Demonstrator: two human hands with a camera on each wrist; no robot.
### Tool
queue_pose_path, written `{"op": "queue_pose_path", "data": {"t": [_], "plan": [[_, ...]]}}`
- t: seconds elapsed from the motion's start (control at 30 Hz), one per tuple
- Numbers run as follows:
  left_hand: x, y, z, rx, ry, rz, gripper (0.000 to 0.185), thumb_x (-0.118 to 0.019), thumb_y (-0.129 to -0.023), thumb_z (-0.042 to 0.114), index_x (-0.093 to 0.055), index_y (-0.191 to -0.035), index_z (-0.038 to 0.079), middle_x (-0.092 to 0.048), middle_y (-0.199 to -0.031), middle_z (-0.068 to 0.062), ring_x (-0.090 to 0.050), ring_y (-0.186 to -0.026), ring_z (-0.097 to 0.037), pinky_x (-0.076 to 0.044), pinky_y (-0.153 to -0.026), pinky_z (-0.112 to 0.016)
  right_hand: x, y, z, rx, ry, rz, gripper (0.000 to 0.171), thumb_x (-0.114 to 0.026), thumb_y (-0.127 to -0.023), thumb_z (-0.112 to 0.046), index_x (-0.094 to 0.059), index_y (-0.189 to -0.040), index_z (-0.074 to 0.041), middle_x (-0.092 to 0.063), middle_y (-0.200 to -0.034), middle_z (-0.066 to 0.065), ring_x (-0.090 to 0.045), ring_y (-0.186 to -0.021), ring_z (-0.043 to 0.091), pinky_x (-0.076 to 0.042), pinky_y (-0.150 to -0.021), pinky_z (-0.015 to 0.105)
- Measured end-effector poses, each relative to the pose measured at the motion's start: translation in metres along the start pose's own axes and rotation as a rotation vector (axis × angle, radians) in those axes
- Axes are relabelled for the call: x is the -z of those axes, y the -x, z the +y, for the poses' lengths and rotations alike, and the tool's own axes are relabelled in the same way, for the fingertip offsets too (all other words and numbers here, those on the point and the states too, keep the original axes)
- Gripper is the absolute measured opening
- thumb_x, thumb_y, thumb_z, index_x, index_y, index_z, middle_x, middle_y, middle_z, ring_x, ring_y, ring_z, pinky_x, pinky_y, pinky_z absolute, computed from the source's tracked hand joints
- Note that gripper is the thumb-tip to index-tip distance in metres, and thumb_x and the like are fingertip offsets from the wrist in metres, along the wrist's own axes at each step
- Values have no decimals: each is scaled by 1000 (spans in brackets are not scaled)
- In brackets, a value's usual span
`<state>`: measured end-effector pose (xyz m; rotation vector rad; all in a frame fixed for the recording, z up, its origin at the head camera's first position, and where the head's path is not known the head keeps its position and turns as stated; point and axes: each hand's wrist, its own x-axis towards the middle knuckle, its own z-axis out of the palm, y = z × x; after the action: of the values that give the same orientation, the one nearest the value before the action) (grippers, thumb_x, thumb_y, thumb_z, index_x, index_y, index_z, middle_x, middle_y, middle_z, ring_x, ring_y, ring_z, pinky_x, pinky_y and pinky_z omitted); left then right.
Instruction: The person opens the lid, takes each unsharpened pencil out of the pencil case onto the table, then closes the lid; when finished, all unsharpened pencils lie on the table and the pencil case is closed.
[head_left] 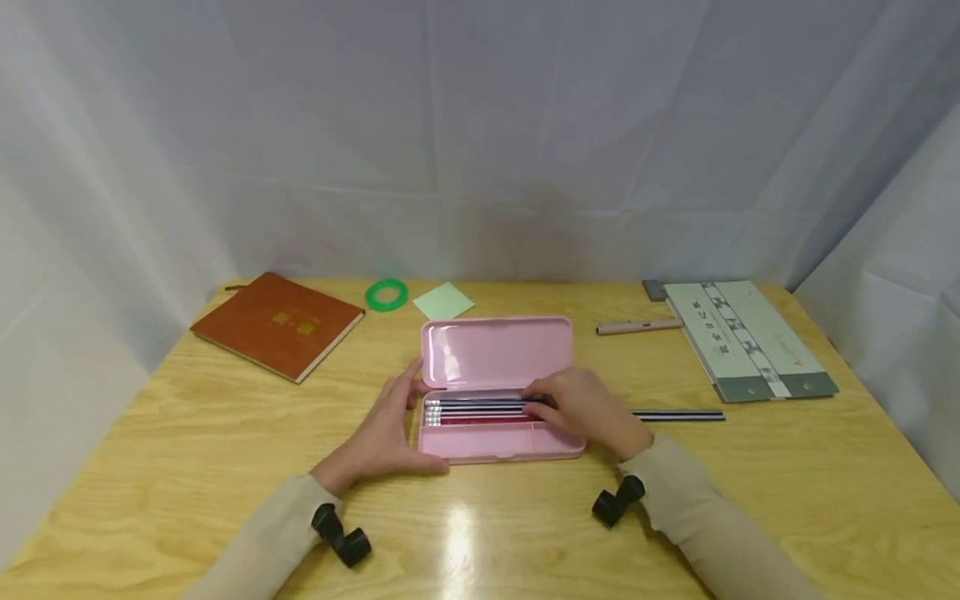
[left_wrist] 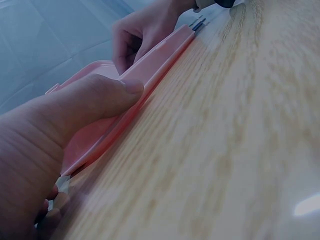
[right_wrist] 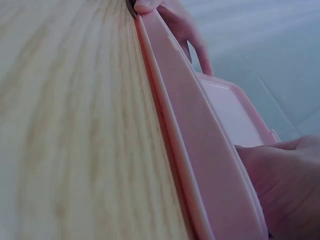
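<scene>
The pink pencil case (head_left: 501,442) lies open in the middle of the wooden table (head_left: 150,467), with its lid (head_left: 497,351) standing up at the far side and its long axis running from left to right in front of the person. Inside the tray, a bundle of pencils (head_left: 472,408) lies along this same axis, with the metal eraser ends pointing to the left. The right hand (head_left: 581,408) rests over the right half of the tray, its fingers curled down onto the pencils, so this hand is the nearer one to them; whether it really pinches one or only presses on them, I cannot tell. The left hand (head_left: 390,433) holds the left short end of the case, thumb on the near edge and relaxed fingers around the corner, steadying it. One more striped pencil (head_left: 678,414) lies on the table just to the right of the case, parallel to it, partly hidden behind the right hand.
</scene>
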<state>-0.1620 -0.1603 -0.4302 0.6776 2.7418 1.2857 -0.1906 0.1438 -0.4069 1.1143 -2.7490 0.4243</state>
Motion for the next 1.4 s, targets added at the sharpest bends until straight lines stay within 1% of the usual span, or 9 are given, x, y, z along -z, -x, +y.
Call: {"op": "queue_pose_path", "data": {"t": [0.07, 0.17, 0.4, 0.6, 0.77, 1.0, 1.13, 1.27, 1.4], "plan": [[-2, 0, 0, 10, 3, -8, 143, -93, -44, 49, -7, -156, 24, -47, -128, -5, -42, -106, -19, -41, -92, -42, 0, 0, -2, -10, -21, -27, 18, -68, -90, -26, -75, -100, -13, -74, -88, -2, -59, -68, 3, -49, -64, 24], [-5, -1, 0, 12, 11, -15, 142, -93, -45, 49, -6, -156, 26, -46, -130, -6, -43, -108, -20, -42, -93, -43, -1, 1, -3, -27, -55, -14, 13, -70, -88, -22, -75, -95, -13, -72, -82, -2, -56, -64, 3, -47, -61, 23], [-7, 2, 0, -3, 11, -10, 141, -93, -45, 48, -9, -155, 21, -48, -128, -8, -43, -106, -20, -42, -92, -43, -5, 10, -4, -54, -79, 91, 6, -72, -86, -18, -71, -89, -12, -67, -75, -5, -48, -60, 1, -44, -57, 19], [-4, 4, -2, 0, 0, 3, 141, -93, -45, 47, -10, -156, 20, -50, -127, -8, -43, -105, -20, -41, -91, -42, 8, 26, -3, -44, -189, 259, 6, -71, -86, -8, -67, -90, -10, -49, -63, -9, -35, -54, -2, -33, -50, 17], [-3, 3, -2, -7, -14, 4, 143, -93, -44, 50, -9, -156, 20, -50, -126, -7, -42, -104, -19, -42, -90, -41, 29, 58, 8, -21, -180, 375, 15, -73, -80, 1, -67, -89, -9, -41, -57, -12, -30, -51, -5, -30, -46, 16], [-2, 4, -3, -10, -24, 15, 144, -91, -45, 53, -8, -156, 17, -50, -129, -8, -43, -105, -20, -43, -90, -41, 46, 117, 41, -148, -92, 327, 21, -76, -76, 2, -67, -85, -14, -39, -58, -17, -29, -51, -7, -29, -46, 16], [-1, 5, -2, -8, -26, 12, 143, -91, -45, 53, -8, -156, 17, -50, -129, -7, -43, -105, -19, -42, -90, -41, 49, 146, 54, -272, -45, 267, 19, -75, -78, 0, -67, -84, -16, -39, -59, -16, -30, -52, -5, -29, -48, 18], [-1, 3, -1, -18, -30, 14, 143, -91, -46, 54, -8, -156, 18, -50, -128, -8, -43, -105, -19, -42, -90, -42, 51, 162, 62, -365, -61, 171, 12, -72, -83, -5, -66, -84, -15, -40, -60, -14, -32, -54, -4, -30, -49, 20], [0, 3, 0, -11, -22, 11, 143, -92, -45, 53, -7, -156, 19, -49, -128, -8, -44, -106, -20, -42, -91, -42, 50, 164, 65, -407, -75, 82, 8, -69, -87, -9, -64, -85, -15, -44, -61, -13, -33, -55, -2, -32, -51, 21]]}}
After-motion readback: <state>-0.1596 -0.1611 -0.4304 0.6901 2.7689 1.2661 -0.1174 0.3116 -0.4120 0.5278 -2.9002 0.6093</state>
